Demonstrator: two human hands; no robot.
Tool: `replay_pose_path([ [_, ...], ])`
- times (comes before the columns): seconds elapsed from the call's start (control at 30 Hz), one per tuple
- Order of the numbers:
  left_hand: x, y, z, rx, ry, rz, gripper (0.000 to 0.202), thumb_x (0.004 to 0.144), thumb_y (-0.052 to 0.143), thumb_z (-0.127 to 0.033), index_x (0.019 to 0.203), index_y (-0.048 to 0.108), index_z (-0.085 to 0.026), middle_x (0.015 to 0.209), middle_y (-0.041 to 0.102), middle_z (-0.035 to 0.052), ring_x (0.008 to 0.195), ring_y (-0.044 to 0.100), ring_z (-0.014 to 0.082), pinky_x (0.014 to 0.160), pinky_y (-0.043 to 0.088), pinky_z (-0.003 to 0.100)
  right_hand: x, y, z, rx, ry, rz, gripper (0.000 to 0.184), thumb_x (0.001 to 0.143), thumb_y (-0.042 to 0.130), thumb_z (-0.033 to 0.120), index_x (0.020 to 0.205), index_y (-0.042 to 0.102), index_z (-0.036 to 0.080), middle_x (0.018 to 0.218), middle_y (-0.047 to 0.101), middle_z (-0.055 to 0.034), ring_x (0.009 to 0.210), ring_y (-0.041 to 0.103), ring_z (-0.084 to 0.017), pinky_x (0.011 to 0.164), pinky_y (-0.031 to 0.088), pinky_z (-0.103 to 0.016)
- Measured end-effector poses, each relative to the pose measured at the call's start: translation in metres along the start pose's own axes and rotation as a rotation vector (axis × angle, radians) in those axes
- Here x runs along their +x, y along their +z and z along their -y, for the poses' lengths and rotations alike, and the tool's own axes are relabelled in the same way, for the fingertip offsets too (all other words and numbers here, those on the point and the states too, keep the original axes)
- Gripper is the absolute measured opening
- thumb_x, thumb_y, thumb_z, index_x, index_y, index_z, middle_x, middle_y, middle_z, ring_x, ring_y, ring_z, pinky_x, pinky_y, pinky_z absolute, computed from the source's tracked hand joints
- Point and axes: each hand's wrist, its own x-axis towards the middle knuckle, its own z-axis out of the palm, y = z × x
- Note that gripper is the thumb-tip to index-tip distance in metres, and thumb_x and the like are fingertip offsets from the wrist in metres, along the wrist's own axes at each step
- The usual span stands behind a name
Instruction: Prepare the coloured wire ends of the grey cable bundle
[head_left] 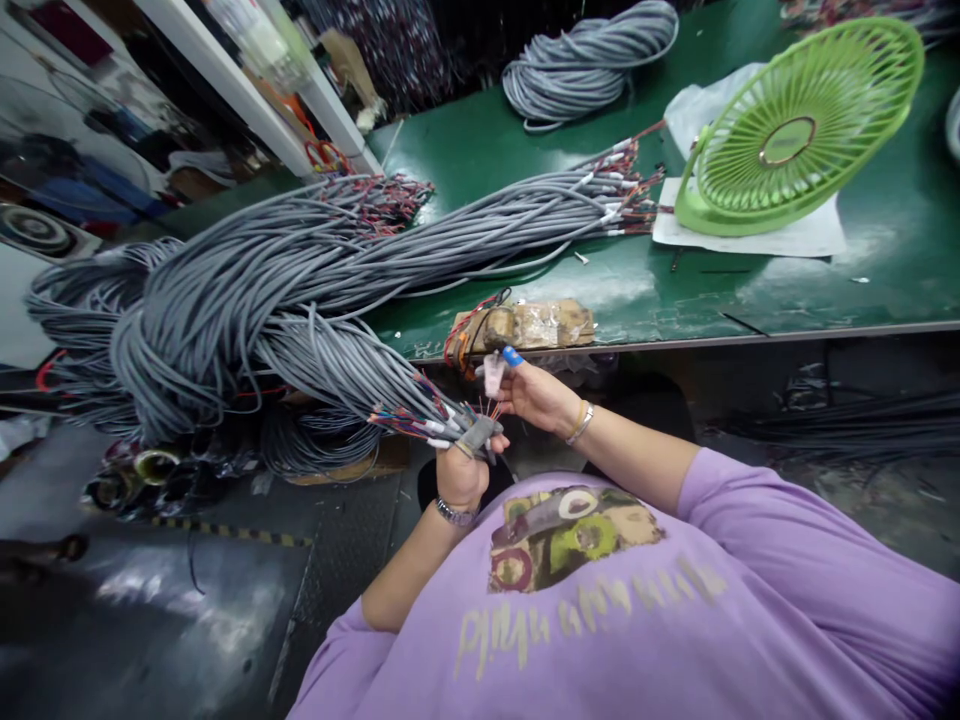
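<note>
My left hand (461, 475), with a watch at its wrist and grey wrapping on the fingers, is closed around the end of a grey cable. Thin coloured wires (489, 408) fan out from that end. Close beside it, my right hand (541, 398) pinches at these wires with its fingertips. One of its fingers has a blue covering, another a pale wrap. Left of my hands hangs a bundle of grey cables (352, 355) with stripped, multicoloured wire ends (409, 420). What lies inside my left palm is hidden.
A wooden block fixture (525, 325) with red and black leads sits at the front edge of the green table (787, 290). Big grey cable bundles (225, 270) cover the left side. A green fan (799, 140) stands right, a cable coil (589, 65) behind. More coils (322, 435) lie below.
</note>
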Motion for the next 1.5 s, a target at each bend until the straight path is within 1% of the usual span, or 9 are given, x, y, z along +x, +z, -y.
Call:
replay_pose_path([
  [0.17,0.001,-0.005,-0.005,-0.041,-0.057,0.075,0.034,0.066,0.078,-0.042,0.051,0.060,-0.017,0.043,0.055,-0.0002,0.046,0.060,0.0141,0.051,0.051,0.028,-0.003,-0.002,-0.002,-0.089,-0.087,0.060,0.022,0.081,0.069,0.037,0.077,0.065,0.015,0.071,0.061,-0.0004,0.059,0.048,-0.008,0.055,0.042,-0.019],
  [0.27,0.005,-0.007,-0.005,-0.052,-0.091,0.120,0.030,0.065,0.078,-0.040,0.053,0.063,-0.017,0.043,0.056,0.0005,0.045,0.059,0.0148,0.048,0.049,0.029,-0.004,-0.002,-0.004,-0.108,-0.122,0.062,0.028,0.077,0.072,0.041,0.073,0.063,0.015,0.069,0.059,0.0001,0.058,0.046,-0.007,0.053,0.039,-0.018],
  [0.37,0.008,-0.005,-0.005,-0.042,-0.113,0.136,0.031,0.065,0.078,-0.040,0.052,0.063,-0.017,0.043,0.057,0.0013,0.045,0.060,0.0151,0.050,0.051,0.030,-0.005,0.000,-0.004,-0.106,-0.124,0.043,0.033,0.077,0.072,0.046,0.079,0.065,0.014,0.069,0.059,0.0001,0.057,0.046,-0.008,0.051,0.037,-0.019],
  [0.47,0.011,-0.002,-0.004,-0.044,-0.116,0.133,0.032,0.064,0.078,-0.040,0.051,0.062,-0.017,0.043,0.057,0.0011,0.044,0.059,0.0148,0.051,0.051,0.030,-0.006,0.001,-0.003,-0.096,-0.120,0.054,0.034,0.078,0.072,0.046,0.085,0.068,0.013,0.068,0.060,0.0003,0.056,0.046,-0.007,0.053,0.038,-0.020],
  [0.8,0.012,0.002,-0.003,-0.087,-0.122,0.107,0.033,0.064,0.078,-0.038,0.049,0.060,-0.015,0.043,0.057,0.0010,0.043,0.058,0.0127,0.050,0.051,0.027,0.001,0.000,-0.005,0.016,-0.042,0.031,0.037,0.081,0.070,0.050,0.084,0.070,0.013,0.065,0.061,0.0002,0.056,0.049,-0.008,0.054,0.043,-0.021],
  [1.13,0.014,0.005,0.000,-0.088,-0.157,0.064,0.029,0.060,0.079,-0.035,0.051,0.063,-0.013,0.043,0.058,0.0021,0.041,0.056,0.0117,0.046,0.049,0.025,0.005,0.004,-0.007,0.095,-0.075,0.012,0.035,0.080,0.073,0.048,0.079,0.070,0.013,0.062,0.059,0.0011,0.054,0.045,-0.008,0.051,0.042,-0.020],
  [1.23,0.013,0.005,-0.001,-0.078,-0.155,0.068,0.029,0.060,0.079,-0.035,0.050,0.062,-0.013,0.042,0.057,0.0020,0.040,0.056,0.0118,0.047,0.049,0.025,0.004,0.003,-0.007,0.103,-0.055,0.005,0.036,0.081,0.071,0.050,0.082,0.070,0.014,0.065,0.060,0.0005,0.055,0.047,-0.008,0.052,0.042,-0.020],
  [1.33,0.012,0.003,-0.001,-0.077,-0.148,0.069,0.030,0.060,0.079,-0.036,0.049,0.061,-0.014,0.042,0.057,0.0016,0.040,0.056,0.0115,0.047,0.049,0.026,0.002,0.001,-0.006,0.092,0.004,0.035,0.043,0.085,0.063,0.057,0.085,0.070,0.015,0.068,0.062,-0.0010,0.058,0.051,-0.009,0.054,0.044,-0.020],
  [1.5,0.005,-0.004,0.002,-0.033,-0.099,0.114,0.032,0.067,0.077,-0.036,0.048,0.061,-0.015,0.044,0.057,0.0015,0.046,0.059,0.0124,0.050,0.050,0.025,-0.002,-0.010,-0.003,0.063,0.083,0.081,0.051,0.088,0.053,0.063,0.087,0.067,0.015,0.074,0.064,-0.0031,0.060,0.054,-0.010,0.056,0.046,-0.021],
])
